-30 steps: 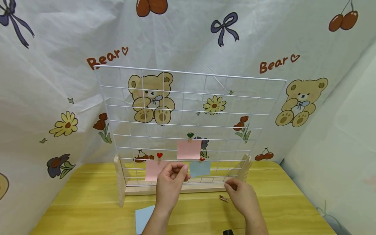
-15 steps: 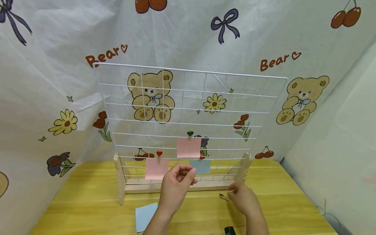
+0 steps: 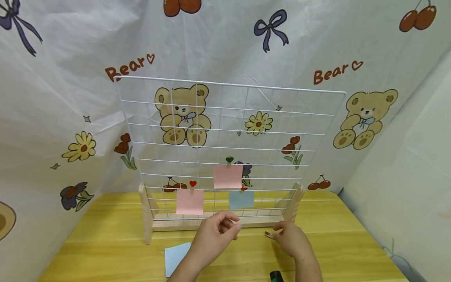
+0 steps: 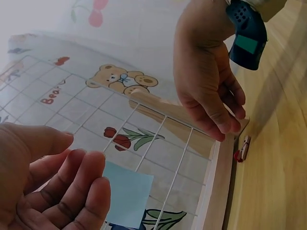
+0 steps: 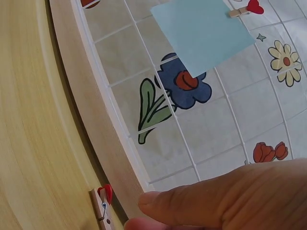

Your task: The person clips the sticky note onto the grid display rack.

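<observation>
A small wooden clothespin with a red heart point(image 5: 103, 207) lies on the table in front of the rack's base. Close beside it, my right hand point(image 3: 295, 241) points its fingers downward; a small gap from the pin shows in the left wrist view. My left hand point(image 3: 218, 235) hovers before the rack, fingers loosely bent, thumb apart and nothing between them. On the white wire grid point(image 3: 225, 129) hang a lower pink note point(image 3: 190, 202), a higher pink note point(image 3: 227, 177) and a light blue note point(image 3: 241, 200), each under a heart-topped clothespin.
Light blue paper point(image 3: 175, 256) lies on the yellow wood-grain table point(image 3: 105, 250), left of my left forearm. Wooden feet point(image 3: 145, 215) support the grid. A bear-print cloth point(image 3: 225, 47) hangs behind. A dark device point(image 4: 247, 36) sits by my right wrist.
My left hand has lowered and shifted right, uncovering the lower pink and blue notes. My right hand has moved slightly down, its fingers nearer the clothespin on the table.
</observation>
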{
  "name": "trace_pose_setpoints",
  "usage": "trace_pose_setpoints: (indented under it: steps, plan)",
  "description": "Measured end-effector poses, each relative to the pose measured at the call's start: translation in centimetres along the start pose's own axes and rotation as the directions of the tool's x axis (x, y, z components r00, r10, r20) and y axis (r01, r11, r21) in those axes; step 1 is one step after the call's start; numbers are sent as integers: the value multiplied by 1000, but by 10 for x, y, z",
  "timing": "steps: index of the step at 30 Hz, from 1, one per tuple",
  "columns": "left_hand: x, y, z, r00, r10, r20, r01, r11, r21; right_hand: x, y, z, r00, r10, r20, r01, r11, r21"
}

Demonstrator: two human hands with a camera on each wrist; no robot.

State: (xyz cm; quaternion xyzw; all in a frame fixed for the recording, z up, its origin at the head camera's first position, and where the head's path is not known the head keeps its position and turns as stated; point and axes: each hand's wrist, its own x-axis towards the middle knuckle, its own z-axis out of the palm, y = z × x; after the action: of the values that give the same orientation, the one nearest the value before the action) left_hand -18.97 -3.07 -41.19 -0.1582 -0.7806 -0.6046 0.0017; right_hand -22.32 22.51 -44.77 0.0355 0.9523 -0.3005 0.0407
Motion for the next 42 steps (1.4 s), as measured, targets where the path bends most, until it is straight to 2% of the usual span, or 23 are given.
trace_pose_setpoints:
  steps: [6, 10, 15, 18, 20, 23, 28, 31, 34, 36, 42]
  plan:
    - [-5, -11, -2, 995, 9, 103, -15, 998, 55, 2, -1, 1, 1000, 12, 1, -12, 1000, 8]
    - [-15, -30, -10, 983, -6, 186, -20, 990, 138, 3, -1, 2, 1000, 8, -1, -8, 1000, 3]
    - [-29, -64, -33, 953, -64, 296, -13, 968, 250, 4, -1, 3, 1000, 9, -5, -9, 1000, -2]
    - [-37, -78, -56, 943, -98, 318, -17, 939, 342, 4, -2, 3, 1000, 8, -4, -8, 1000, -4]
    - [-40, -81, -72, 942, -125, 311, -12, 915, 403, 3, -2, 3, 1000, 7, -4, -7, 1000, -5]
    - [-41, -82, -93, 950, -167, 266, 11, 864, 504, 3, -3, 3, 1000, 3, -8, -3, 1000, -9]
    - [-42, -78, -110, 959, -247, 142, 109, 779, 618, 3, -2, 3, 1000, 2, -9, -2, 1000, -15]
    - [-43, -77, -112, 949, -310, 61, 195, 724, 661, 3, -3, 4, 1000, -3, -26, 2, 999, -32]
    - [-43, -77, -113, 929, -369, 15, 260, 682, 683, 3, -5, 6, 999, -23, -50, 20, 998, -57]
    - [-44, -78, -114, 926, -377, 12, 263, 669, 696, 3, -7, 8, 997, -39, -61, 35, 997, -66]
    - [-44, -81, -116, 939, -342, -8, 241, 646, 724, 5, -8, 14, 996, -63, -64, 59, 996, -64]
